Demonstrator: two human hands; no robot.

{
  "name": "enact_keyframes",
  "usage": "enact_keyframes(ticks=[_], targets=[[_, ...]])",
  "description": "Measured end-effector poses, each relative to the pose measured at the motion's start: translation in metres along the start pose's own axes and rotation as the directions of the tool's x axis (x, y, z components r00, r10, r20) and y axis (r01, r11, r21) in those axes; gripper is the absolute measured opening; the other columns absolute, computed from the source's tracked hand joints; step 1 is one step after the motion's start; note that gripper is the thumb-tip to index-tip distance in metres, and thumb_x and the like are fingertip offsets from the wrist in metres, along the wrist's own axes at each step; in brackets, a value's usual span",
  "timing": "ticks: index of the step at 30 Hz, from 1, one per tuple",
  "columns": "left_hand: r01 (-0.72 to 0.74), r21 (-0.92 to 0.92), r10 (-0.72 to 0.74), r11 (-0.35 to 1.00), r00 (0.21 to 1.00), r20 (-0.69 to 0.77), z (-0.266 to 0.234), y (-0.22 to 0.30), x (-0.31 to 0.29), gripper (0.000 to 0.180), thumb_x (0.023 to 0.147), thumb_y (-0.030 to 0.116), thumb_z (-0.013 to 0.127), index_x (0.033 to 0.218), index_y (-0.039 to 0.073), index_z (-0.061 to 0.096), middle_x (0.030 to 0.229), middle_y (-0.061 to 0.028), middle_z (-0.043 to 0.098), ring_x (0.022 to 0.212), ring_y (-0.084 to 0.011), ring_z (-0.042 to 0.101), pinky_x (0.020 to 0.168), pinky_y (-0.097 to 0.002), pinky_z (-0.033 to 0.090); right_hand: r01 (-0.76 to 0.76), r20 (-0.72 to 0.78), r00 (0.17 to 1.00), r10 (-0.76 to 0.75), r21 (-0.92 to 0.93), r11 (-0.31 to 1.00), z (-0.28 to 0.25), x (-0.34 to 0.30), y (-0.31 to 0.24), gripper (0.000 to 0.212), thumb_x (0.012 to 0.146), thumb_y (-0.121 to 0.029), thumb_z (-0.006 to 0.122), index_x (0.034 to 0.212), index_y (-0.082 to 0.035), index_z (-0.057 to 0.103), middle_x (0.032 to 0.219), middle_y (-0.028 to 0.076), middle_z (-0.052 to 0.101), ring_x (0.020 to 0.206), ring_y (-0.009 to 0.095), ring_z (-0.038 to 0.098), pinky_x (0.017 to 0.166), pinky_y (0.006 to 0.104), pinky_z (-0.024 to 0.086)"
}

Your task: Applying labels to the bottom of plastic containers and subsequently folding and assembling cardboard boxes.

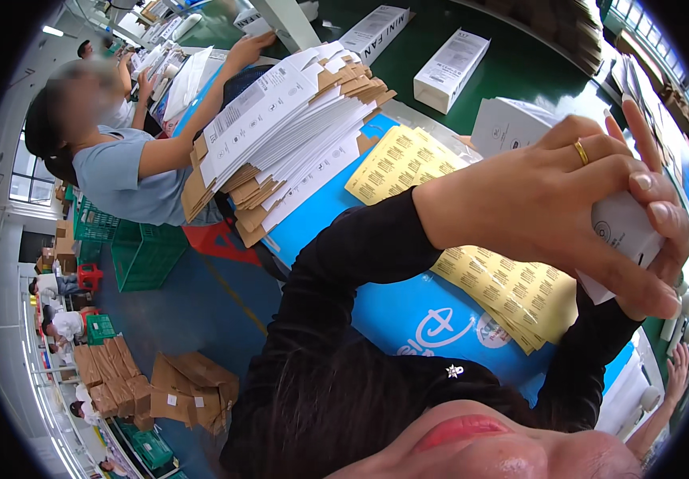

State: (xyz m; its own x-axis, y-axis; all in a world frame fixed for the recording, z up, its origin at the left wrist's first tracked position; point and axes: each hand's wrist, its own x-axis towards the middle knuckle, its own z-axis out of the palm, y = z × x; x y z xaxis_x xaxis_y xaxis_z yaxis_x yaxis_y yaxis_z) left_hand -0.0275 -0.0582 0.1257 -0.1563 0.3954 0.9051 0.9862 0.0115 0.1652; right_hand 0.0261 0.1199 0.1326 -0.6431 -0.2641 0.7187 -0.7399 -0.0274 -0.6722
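Note:
Both of my hands hold a small white carton (630, 231) with grey print, raised above the right part of the table. My left hand (520, 191), with a gold ring, reaches across and closes over the carton's near side. My right hand (680, 239) grips it from the far right, partly hidden by the carton and my left hand. Beneath my left forearm lie yellow sheets of printed labels (400, 164) on a blue printed board (408, 311). Just behind my left hand stands another white carton (504, 128).
A tall stack of flattened white cartons (289, 128) lies left of the labels. Two white boxes (452, 68) (375, 32) rest on the green tabletop (408, 96). A co-worker (129, 160) sits at the left. Green crates (145, 255) and brown cardboard boxes (193, 391) stand on the floor.

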Motion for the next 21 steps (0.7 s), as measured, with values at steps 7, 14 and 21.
enact_keyframes(ticks=[7, 14, 21], targets=[[-0.048, 0.609, -0.154, 0.792, 0.949, 0.275, -0.031, -0.035, -0.020, 0.060, 0.080, 0.021, 0.063, 0.134, 0.033, 0.038, 0.130, -0.0180, 0.036, 0.123, -0.0345, 0.035, 0.094, -0.0627, 0.024, 0.131, 0.137, 0.990, 0.032, -0.981, 0.146, 0.001, 0.030, 0.020, 0.034, 0.087, -0.037, 0.059, 0.118, -0.023, 0.060, 0.133, 0.007, 0.051, 0.132, 0.034, 0.033, 0.109, 0.0603, 0.016], [0.086, 0.994, -0.688, 0.073, 0.726, -0.012, -0.157, -0.034, -0.097, 0.045, 0.084, 0.012, 0.057, 0.128, 0.006, 0.049, 0.135, -0.0065, 0.046, 0.128, -0.0341, 0.037, 0.098, -0.0627, 0.024, 0.172, 0.284, 0.938, 0.197, -0.879, 0.445, 0.011, 0.016, 0.005, 0.034, 0.087, -0.028, 0.060, 0.119, -0.017, 0.059, 0.129, 0.009, 0.054, 0.130, 0.032, 0.037, 0.109, 0.0571, 0.016], [0.225, 0.937, -0.444, 0.269, 0.892, -0.086, -0.182, -0.013, -0.103, 0.043, 0.071, -0.009, 0.058, 0.111, 0.004, 0.063, 0.104, -0.0110, 0.067, 0.087, -0.0230, 0.066, 0.071, -0.0306, 0.051, 0.095, 0.283, 0.945, 0.164, -0.718, 0.690, 0.026, 0.019, 0.005, 0.040, 0.088, -0.026, 0.059, 0.124, -0.011, 0.053, 0.126, 0.012, 0.055, 0.125, 0.034, 0.044, 0.106, 0.0534, 0.028]])
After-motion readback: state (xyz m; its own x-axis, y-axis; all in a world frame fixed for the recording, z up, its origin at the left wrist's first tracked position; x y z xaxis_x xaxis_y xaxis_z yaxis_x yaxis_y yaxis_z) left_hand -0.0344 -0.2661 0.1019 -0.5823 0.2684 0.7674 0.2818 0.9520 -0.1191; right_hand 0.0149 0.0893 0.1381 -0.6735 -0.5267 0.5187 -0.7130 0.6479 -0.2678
